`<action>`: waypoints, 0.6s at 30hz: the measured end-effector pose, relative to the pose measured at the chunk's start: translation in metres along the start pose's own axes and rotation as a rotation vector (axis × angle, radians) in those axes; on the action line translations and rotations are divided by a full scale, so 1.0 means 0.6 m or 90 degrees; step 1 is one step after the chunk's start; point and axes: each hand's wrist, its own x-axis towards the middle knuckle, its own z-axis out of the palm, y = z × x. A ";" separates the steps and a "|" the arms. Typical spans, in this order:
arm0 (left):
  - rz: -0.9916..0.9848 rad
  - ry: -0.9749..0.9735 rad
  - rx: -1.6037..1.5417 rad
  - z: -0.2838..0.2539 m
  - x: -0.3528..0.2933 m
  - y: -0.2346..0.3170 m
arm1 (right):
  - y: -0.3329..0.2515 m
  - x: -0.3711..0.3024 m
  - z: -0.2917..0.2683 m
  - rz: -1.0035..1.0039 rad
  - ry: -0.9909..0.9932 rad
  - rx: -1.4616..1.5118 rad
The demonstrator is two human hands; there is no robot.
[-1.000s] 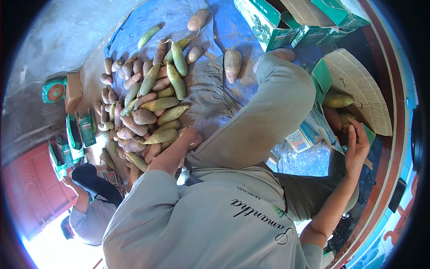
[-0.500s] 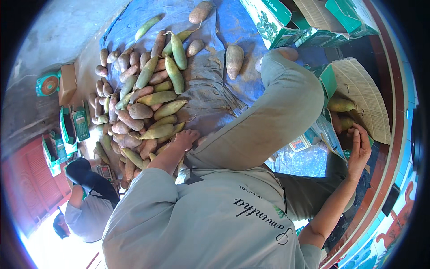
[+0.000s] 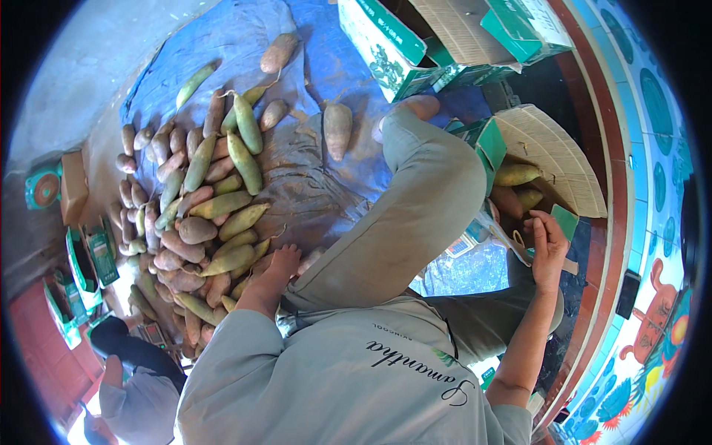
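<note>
A pile of large root vegetables [image 3: 230, 202], green and reddish-brown like long radishes, spreads to my left. My left hand [image 3: 283, 261] rests at the pile's near right edge, beside a reddish root [image 3: 310, 259] partly hidden by my knee. Its knuckles show and its fingers look loosely spread; nothing visible is held. On the right, my right hand [image 3: 547, 245] is raised at the near edge of an opened carton [image 3: 486, 152], its fingers slightly bent and apart beside a green flap [image 3: 565, 221]. Inside that carton lie a green root [image 3: 517, 175] and some reddish ones.
More green and white cartons [image 3: 386, 48] stand at the top right. A single large root [image 3: 337, 130] lies on the blue tarp [image 3: 252, 33]. Another person [image 3: 141, 397] sits at the lower left, near several cartons [image 3: 85, 267]. My bent leg [image 3: 400, 215] lies between pile and carton.
The view has shifted, so the scene sits further left. My right hand's fingers have bent more beside the carton, and more of the carton's contents shows. My left hand stays by the pile.
</note>
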 end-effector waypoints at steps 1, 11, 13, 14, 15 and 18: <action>0.026 -0.011 0.063 -0.021 -0.002 0.009 | -0.011 -0.005 0.000 0.021 0.011 0.006; 0.100 0.055 0.111 0.103 0.052 -0.084 | -0.012 -0.014 0.021 -0.113 0.044 -0.137; 0.054 0.062 0.088 0.104 0.074 -0.101 | -0.010 -0.020 0.017 -0.138 0.058 -0.163; -0.002 0.061 0.043 0.096 0.079 -0.106 | -0.012 -0.022 0.016 -0.172 0.046 -0.190; 0.005 0.069 0.057 0.089 0.075 -0.118 | -0.012 -0.024 0.018 -0.191 0.051 -0.218; -0.083 0.063 -0.018 0.025 0.037 -0.154 | -0.009 -0.028 0.025 -0.213 0.030 -0.269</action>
